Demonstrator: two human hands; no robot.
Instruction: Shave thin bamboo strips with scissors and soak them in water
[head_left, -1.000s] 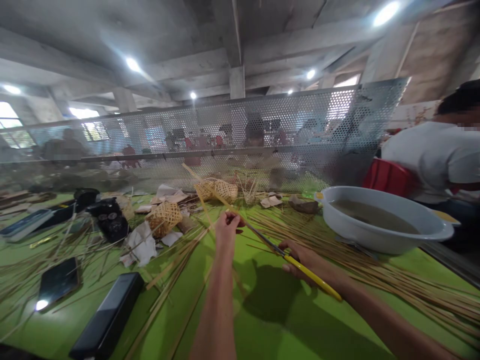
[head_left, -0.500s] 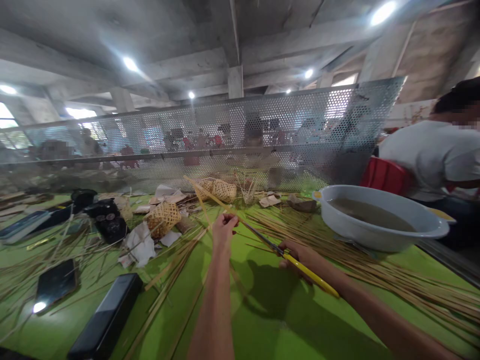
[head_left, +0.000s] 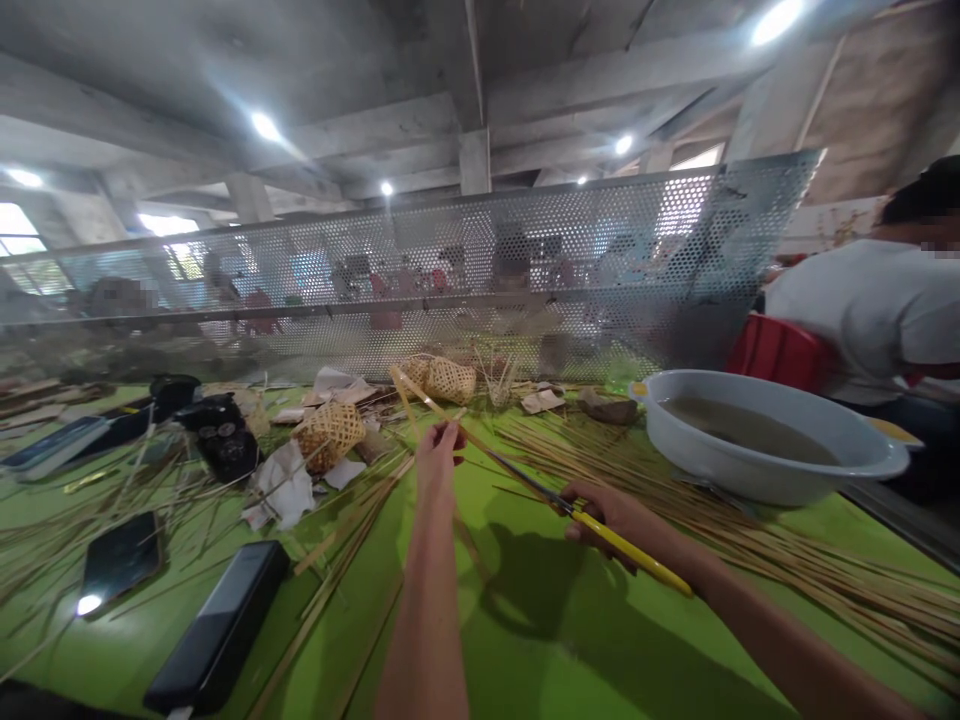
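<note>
My left hand [head_left: 439, 448] is closed in a pinch on a flat bamboo strip [head_left: 420, 393], which bends back at its far end above the table. My right hand [head_left: 600, 515] is closed around a long, thin-bladed tool with a yellow handle [head_left: 637, 552]; its exact kind is unclear. The narrow dark blade points up and left toward my left fingers, along the strip. I cannot tell whether the blade's tip touches the strip. Under the hands is a green tabletop [head_left: 517, 650]. Bundled bamboo strips [head_left: 750, 555] lie beside my right forearm.
A pale basin [head_left: 780, 490] of cloudy water stands at right, near a person [head_left: 862, 310] in a white shirt. Woven baskets [head_left: 330, 435], crumpled paper [head_left: 283, 485], a phone [head_left: 124, 560] and a black oblong case [head_left: 221, 625] are left. A perforated metal screen [head_left: 465, 270] runs behind.
My left hand has shifted slightly left and toward me with the strip, whose bent end moved right. The right hand keeps its hold on the tool. The view has turned slightly.
</note>
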